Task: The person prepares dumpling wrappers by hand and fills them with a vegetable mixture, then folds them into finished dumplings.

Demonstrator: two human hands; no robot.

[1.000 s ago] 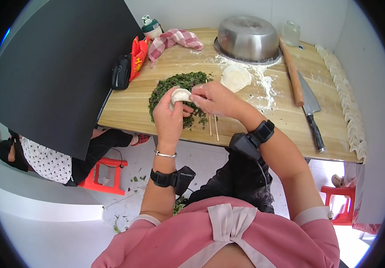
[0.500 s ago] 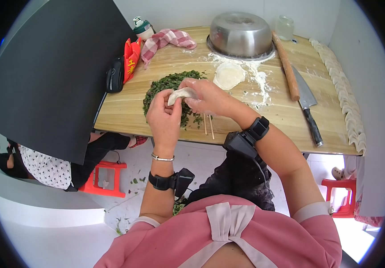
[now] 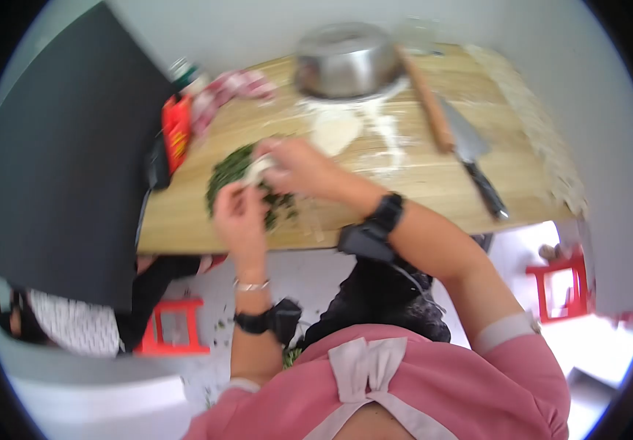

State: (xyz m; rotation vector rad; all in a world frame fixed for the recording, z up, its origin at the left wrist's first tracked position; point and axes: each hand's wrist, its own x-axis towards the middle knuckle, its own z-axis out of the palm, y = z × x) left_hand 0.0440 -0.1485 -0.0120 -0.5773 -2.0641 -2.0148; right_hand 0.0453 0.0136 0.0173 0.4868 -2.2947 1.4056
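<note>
A pale folded dough piece (image 3: 258,169) is held between both hands above a pile of chopped greens (image 3: 233,167). My left hand (image 3: 240,213) pinches its lower left end, with the wrist below wearing a bracelet. From the right, my right hand (image 3: 287,166) has its fingers closed on the upper side. Motion blur softens the fingertips and the dough. Behind my right hand a round flat wrapper (image 3: 335,130) lies on the floured wooden table (image 3: 441,194).
An upturned metal basin (image 3: 349,62) stands at the back, with a rolling pin (image 3: 428,103) and a knife (image 3: 484,187) to its right. Shaped dough pieces (image 3: 533,117) line the right edge. A checked cloth (image 3: 232,89) lies back left; a seated person (image 3: 74,319) is at lower left.
The camera view has turned, so the table items appear further left. Both hands still hold the dough; my left hand sits slightly lower relative to my right.
</note>
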